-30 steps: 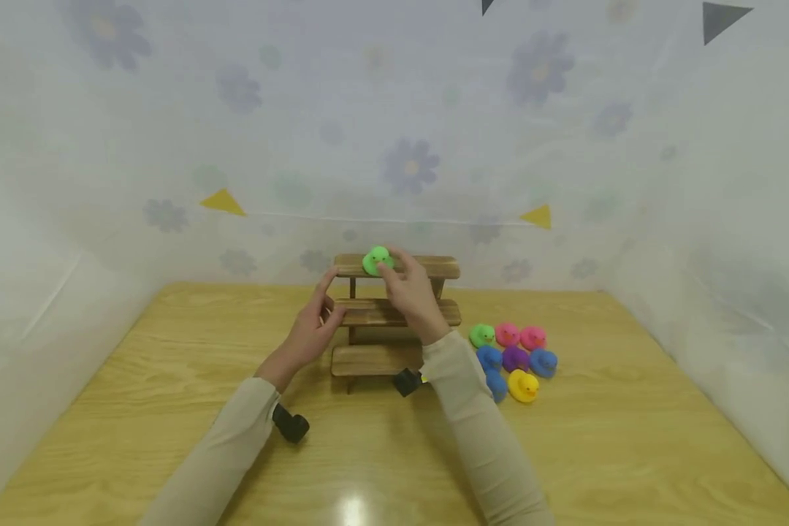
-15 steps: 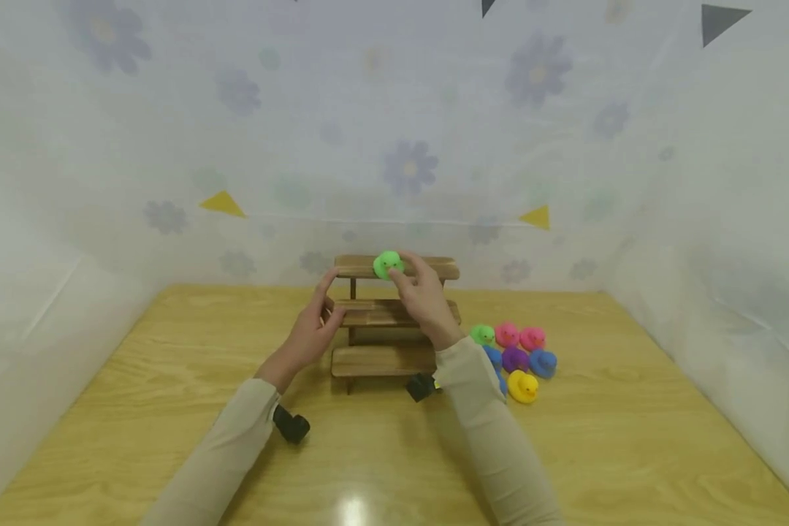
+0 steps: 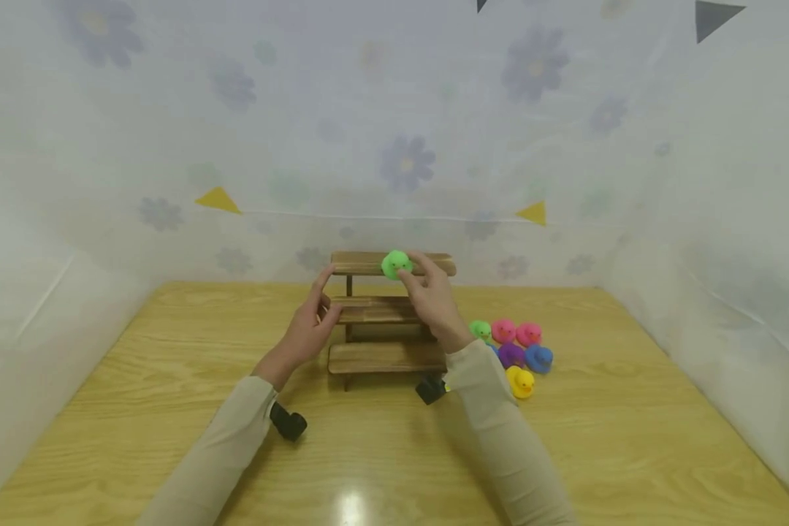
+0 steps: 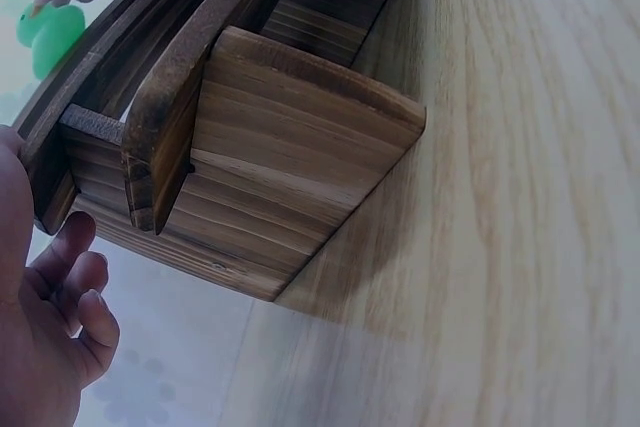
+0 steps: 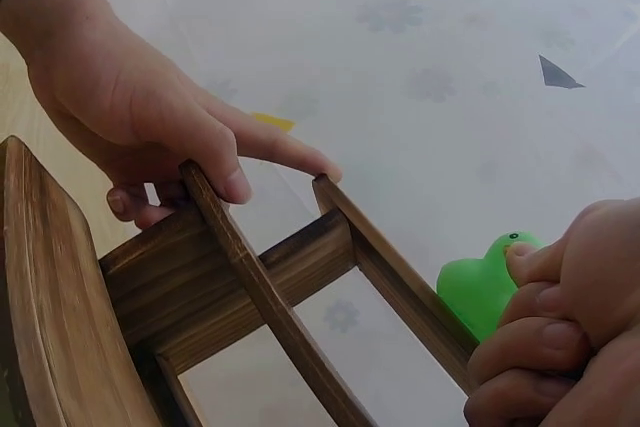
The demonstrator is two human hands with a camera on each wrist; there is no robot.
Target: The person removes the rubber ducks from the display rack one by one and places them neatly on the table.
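Note:
A three-tier wooden stand is on the table in the head view. My right hand pinches a green rubber duck at the top shelf, thumb at its beak and fingers behind. Whether the duck's base touches the shelf is unclear. At the stand's left end is my left hand. Its straight index finger touches the top shelf's end, and its thumb lies against the middle shelf. In the left wrist view, the other fingers are loosely bent beside the stand. The right wrist view shows the green duck by the top shelf.
Several rubber ducks stand grouped right of the stand, among them a purple duck, a yellow duck and a pink duck. My right sleeve partly hides a blue one. A patterned white sheet hangs behind the table.
My right hand has slid the green duck rightward along the top shelf, from left of centre to around the middle. My left hand has kept its place at the stand's end.

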